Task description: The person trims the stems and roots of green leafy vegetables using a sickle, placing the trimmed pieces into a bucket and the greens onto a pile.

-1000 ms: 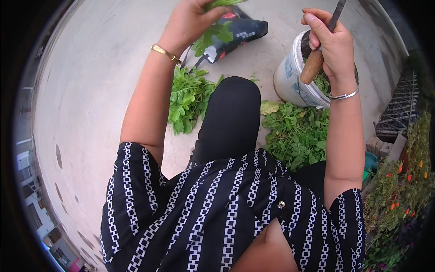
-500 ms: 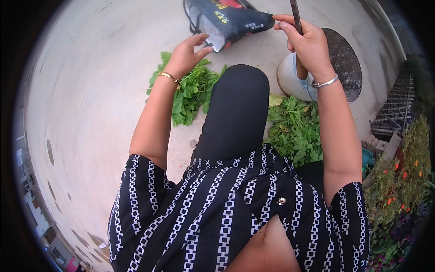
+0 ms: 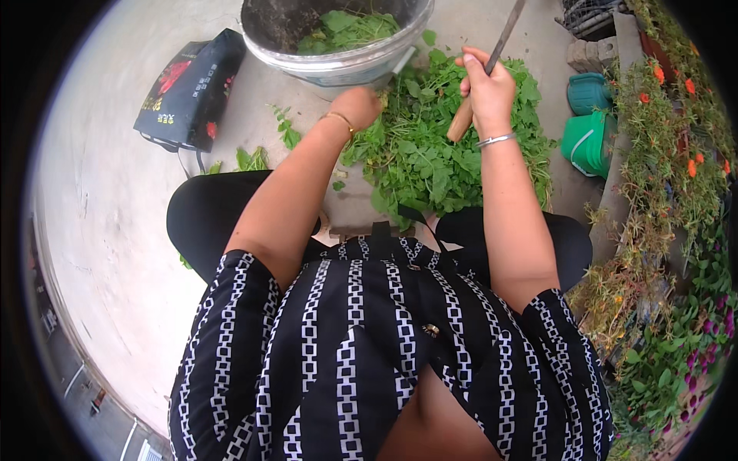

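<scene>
Nearest, bottom of frame: patterned blk/wht shirt point(image 3: 330, 346), then blk trousers point(image 3: 207, 203), knees spread L & R. Just past them, ctr-right: big leafy greens pile point(image 3: 430, 154) on the ground. R hand point(image 3: 490, 91) over the pile's right part, fingers clamped on a wood-handled tool point(image 3: 462, 121), handle end angled down-left, dark shaft up toward top edge. L hand point(image 3: 356, 109) upper ctr, at pile's left edge, fingers curled but mostly hidden & a bit blurry, so can't tell if it's gripping a stem. Main chg vs 0.5 s ago: view swung right; L hand was spread by the bag, now down at the greens; R hand kept the tool. Prob. means attn moved from the bag side to this pile. Small sprigs point(image 3: 251, 159) left of ctr, by L knee. Farther: whitish bucket point(image 3: 330, 75) top ctr, just beyond L hand, cut leaves point(image 3: 350, 31) visible inside; dk printed bag point(image 3: 192, 88) upper left, lying on the ground, well apart from both hands. Green pail point(image 3: 586, 146) upper right, near flowering plants point(image 3: 623, 284).
</scene>
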Motion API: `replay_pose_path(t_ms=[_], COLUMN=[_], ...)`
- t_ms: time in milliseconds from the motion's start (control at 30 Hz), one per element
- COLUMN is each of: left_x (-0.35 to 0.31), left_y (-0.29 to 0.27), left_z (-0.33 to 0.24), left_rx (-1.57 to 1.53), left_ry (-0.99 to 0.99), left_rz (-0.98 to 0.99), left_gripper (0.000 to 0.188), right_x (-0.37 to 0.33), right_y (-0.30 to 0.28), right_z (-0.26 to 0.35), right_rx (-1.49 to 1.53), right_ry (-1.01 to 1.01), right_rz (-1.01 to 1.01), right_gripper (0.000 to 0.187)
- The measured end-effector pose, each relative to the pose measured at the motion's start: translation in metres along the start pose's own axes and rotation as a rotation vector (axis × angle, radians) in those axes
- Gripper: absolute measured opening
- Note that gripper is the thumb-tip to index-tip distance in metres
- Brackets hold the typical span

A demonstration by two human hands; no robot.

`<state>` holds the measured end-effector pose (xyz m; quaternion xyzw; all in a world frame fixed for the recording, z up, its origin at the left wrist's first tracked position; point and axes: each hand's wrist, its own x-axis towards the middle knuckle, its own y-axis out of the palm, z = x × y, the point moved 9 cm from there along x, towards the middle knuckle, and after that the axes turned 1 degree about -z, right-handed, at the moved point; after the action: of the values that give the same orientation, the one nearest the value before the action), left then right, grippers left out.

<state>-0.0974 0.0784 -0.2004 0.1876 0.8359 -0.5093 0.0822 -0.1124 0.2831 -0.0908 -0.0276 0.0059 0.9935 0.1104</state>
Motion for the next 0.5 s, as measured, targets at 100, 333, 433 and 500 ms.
replay_pose_path(t_ms=[100,333,433,500], left_x=[-0.014,-0.029,-0.014,-0.018], left_y=[0.110,0.176,0.115,0.070], left_z=[0.122,0.128,0.091,0.064], left_rx=[-0.346,-0.955,-0.511,-0.318], left_ry=[-0.505,-0.760,-0.437,-0.263], left_rz=[0.111,0.103,-0.003,-0.109], left_gripper=[0.014,0.014,0.018,0.027], right_x=[-0.012,0.003,0.010,0.005], right_y=[-0.016,-0.014,-0.019,-0.009], right_z=[-0.054,-0.057,-0.036,-0.019], right_rx=[0.021,0.034,0.036,0.051], right_ry=[0.164,0.139,0.071,0.039], right_rz=[-0.106,-0.056,-0.078,-0.050], right_gripper=[0.020,0.018,0.018,0.018])
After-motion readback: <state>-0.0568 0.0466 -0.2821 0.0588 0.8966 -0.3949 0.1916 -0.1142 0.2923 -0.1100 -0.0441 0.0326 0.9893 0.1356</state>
